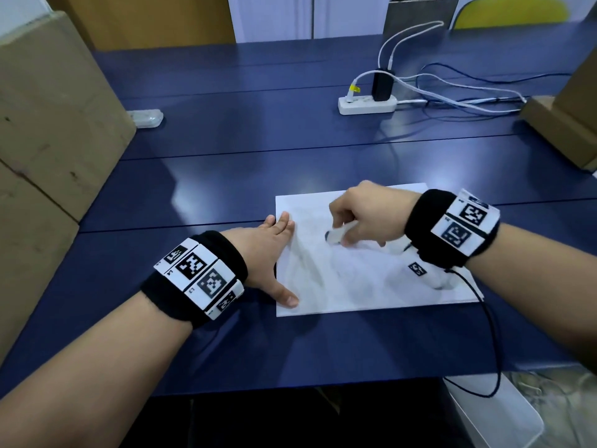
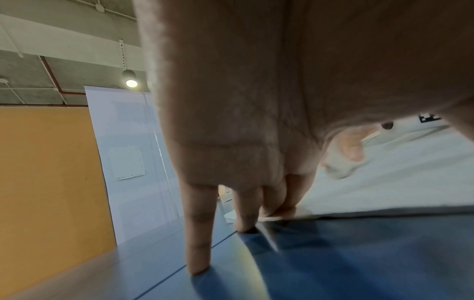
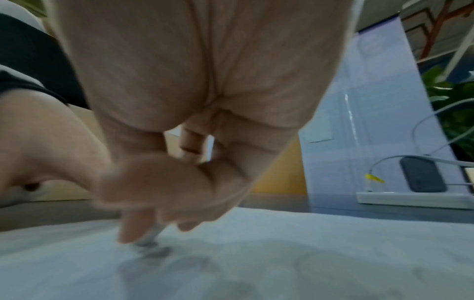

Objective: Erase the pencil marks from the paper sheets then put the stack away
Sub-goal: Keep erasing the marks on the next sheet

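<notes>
A white paper stack (image 1: 361, 286) lies on the blue table (image 1: 226, 176), with faint grey pencil smudges across the top sheet. My right hand (image 1: 361, 218) pinches a white eraser (image 1: 336, 236) and presses its tip onto the sheet near the middle; the right wrist view shows the eraser tip (image 3: 148, 241) on the paper (image 3: 282, 253), blurred. My left hand (image 1: 268, 253) lies flat with straight fingers on the stack's left edge, thumb on the paper. In the left wrist view its fingers (image 2: 197, 233) rest on the table and the paper edge (image 2: 359, 209).
Cardboard boxes (image 1: 48, 130) stand at the left, another box (image 1: 565, 130) at the right. A white power strip (image 1: 366, 106) with a black charger and cables sits behind the paper. A small clear case (image 1: 147, 118) lies far left. A white bin (image 1: 497, 412) is below the table's front edge.
</notes>
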`<state>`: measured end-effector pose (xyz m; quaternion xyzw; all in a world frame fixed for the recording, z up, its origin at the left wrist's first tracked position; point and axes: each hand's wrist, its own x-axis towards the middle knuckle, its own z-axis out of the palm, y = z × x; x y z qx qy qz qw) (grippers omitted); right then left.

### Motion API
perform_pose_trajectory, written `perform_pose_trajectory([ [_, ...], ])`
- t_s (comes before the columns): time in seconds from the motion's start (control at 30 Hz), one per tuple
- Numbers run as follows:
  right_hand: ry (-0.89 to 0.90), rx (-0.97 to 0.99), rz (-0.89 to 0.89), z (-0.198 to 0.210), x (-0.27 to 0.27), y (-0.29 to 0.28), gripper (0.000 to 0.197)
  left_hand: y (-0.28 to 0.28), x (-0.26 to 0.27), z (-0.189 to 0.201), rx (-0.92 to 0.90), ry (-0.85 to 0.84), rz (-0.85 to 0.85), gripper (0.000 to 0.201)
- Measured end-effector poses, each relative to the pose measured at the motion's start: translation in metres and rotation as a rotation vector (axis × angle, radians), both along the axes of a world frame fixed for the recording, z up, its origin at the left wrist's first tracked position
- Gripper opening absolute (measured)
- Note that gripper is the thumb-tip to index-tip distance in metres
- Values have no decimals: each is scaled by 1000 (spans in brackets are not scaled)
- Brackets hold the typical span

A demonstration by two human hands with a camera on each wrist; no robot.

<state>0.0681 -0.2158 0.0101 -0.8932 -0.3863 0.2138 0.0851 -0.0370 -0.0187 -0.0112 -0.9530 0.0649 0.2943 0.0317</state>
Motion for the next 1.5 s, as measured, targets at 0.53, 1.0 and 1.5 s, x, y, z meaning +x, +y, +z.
perform_pose_trajectory([
  [0.53, 264, -116, 209, -2, -23, -2, 18, -1, 1, 0, 16, 9, -8, 140],
  [1.0, 246, -140, 226, -3, -23, 0, 19, -3, 2, 0, 34, 10, -9, 141],
  [1.5, 111, -24, 153, -4, -13, 6, 17, -2, 2, 0, 30, 0, -5, 142],
])
